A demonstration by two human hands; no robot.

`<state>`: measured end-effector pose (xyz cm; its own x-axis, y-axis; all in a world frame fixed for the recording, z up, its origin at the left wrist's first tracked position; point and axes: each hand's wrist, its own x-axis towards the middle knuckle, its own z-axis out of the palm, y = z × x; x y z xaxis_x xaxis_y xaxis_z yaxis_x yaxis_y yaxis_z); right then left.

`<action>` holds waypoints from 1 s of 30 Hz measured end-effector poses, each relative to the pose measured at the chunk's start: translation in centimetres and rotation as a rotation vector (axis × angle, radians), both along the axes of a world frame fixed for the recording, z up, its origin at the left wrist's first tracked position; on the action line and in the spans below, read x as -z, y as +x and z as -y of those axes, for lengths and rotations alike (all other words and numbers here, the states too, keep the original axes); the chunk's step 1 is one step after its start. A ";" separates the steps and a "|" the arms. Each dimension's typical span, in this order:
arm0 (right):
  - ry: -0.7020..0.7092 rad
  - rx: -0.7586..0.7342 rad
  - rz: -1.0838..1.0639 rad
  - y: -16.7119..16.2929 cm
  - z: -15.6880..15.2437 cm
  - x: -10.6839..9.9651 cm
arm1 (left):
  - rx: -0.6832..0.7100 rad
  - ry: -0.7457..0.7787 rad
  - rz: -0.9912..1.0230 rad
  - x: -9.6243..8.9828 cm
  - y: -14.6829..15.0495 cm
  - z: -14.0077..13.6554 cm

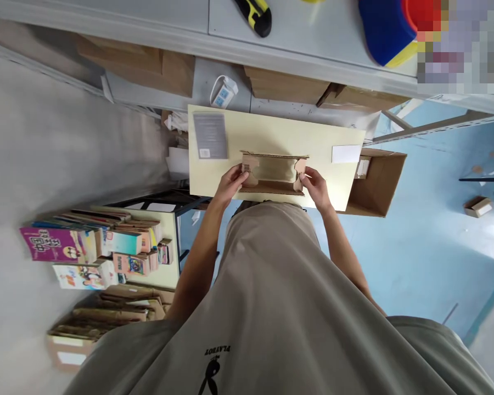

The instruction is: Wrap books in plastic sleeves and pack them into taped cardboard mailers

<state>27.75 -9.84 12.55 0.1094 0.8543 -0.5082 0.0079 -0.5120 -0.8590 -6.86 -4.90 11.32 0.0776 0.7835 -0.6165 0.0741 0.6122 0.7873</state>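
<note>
In the head view, both hands are grasping a small open cardboard box (271,187), which sits at the surface (267,129), close to the middle of its near edge, long sides running roughly along that edge. The left hand (231,185) pinches the flaps at the box's left end between thumb and fingers; the right hand (316,185) does likewise at the right end, its fingertips on the flap there. The box's open top faces up, so its hollow shows between the two hands; whether its underside lies flat on the surface is hard to tell. By the far left corner of the surface lies a grey flat packet (211,136) with a small pale label, and at the right edge lies a white card (346,154). Past that right edge, lower down, stands a larger open carton (389,186). Beyond the far edge, a white power strip (225,93) rests on a grey shelf (197,82) between brown cartons, and a yellow-and-black tool (256,16) lies on the grey ledge (148,22) above. Past the left edge, stacked books (57,244) stand beside a box of folded cardboard (111,312).
</note>
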 end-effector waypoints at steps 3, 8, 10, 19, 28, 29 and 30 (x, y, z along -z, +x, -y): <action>0.000 0.052 0.090 -0.3 0.2 0.8 | 0.083 0.090 0.009 0.5 0.5 -0.7; -0.015 0.091 0.198 -0.4 0.4 1.9 | 0.120 0.187 -0.021 2.4 0.9 -1.8; 0.002 0.081 0.200 -0.4 0.4 1.9 | 0.122 0.199 -0.028 2.8 0.8 -1.9; 0.055 0.042 0.207 -0.1 -0.1 0.9 | 0.128 0.200 -0.121 3.6 1.2 -1.4; 0.137 -0.192 0.317 2.9 4.8 -2.7 | 0.487 0.389 -0.196 -1.7 -4.5 -0.7; 0.127 -0.240 0.315 3.0 5.2 -2.9 | 0.561 0.387 -0.193 -2.2 -4.8 -0.6; 0.111 -0.276 0.312 2.9 5.5 -3.1 | 0.619 0.381 -0.187 -2.6 -4.9 -0.6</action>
